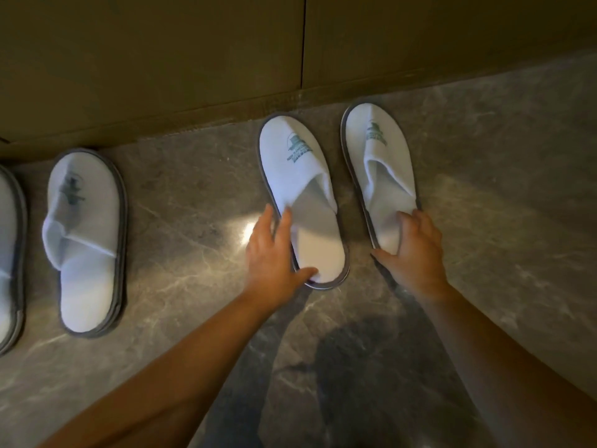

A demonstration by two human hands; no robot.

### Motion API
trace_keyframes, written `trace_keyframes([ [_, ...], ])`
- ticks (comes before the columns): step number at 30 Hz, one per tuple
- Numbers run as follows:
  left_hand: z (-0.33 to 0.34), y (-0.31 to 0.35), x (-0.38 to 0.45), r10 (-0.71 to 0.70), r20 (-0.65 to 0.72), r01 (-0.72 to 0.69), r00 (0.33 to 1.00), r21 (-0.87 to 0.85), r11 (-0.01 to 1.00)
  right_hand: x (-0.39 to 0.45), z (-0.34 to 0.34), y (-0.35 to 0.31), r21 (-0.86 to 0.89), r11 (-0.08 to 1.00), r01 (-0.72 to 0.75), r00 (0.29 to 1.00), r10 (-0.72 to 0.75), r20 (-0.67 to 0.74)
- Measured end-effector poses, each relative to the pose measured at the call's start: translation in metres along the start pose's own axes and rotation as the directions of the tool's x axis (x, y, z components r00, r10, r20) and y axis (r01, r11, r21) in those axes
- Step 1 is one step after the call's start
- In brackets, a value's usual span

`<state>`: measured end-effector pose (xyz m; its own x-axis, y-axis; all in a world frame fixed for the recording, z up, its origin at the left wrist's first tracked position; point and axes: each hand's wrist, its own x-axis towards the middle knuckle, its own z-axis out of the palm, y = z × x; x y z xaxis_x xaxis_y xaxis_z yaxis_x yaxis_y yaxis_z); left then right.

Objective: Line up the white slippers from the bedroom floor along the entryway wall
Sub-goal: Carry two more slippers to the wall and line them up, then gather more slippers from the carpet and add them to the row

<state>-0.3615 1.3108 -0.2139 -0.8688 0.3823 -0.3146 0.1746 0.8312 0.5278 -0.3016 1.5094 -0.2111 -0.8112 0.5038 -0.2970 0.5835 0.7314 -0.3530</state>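
Several white slippers with grey soles and green logos lie on the marble floor, toes toward the wall. My left hand grips the heel end of the middle slipper, thumb on the heel, fingers at its left edge. My right hand holds the heel of the right slipper, covering its back part. Both slippers lie flat and tilt slightly left. Further left sits another slipper, and a fourth slipper is cut off by the left edge.
The brown wall with a vertical seam runs along the back, its base meeting the grey marble floor. A wide gap of floor separates the left slippers from the middle one. My shadow falls on the floor between my arms.
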Motion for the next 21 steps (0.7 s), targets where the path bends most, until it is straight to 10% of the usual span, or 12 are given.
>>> trace_keyframes([
  [7,0.022,0.012,0.004,0.139,0.233,-0.218,0.963,0.360,0.907,0.001,-0.004,-0.001,0.015,1.000,-0.024,1.000,0.024,-0.007],
  [21,-0.010,-0.003,-0.002,0.073,0.236,-0.104,0.969,0.122,0.987,0.004,-0.018,-0.021,0.003,1.000,0.006,1.000,-0.006,-0.028],
])
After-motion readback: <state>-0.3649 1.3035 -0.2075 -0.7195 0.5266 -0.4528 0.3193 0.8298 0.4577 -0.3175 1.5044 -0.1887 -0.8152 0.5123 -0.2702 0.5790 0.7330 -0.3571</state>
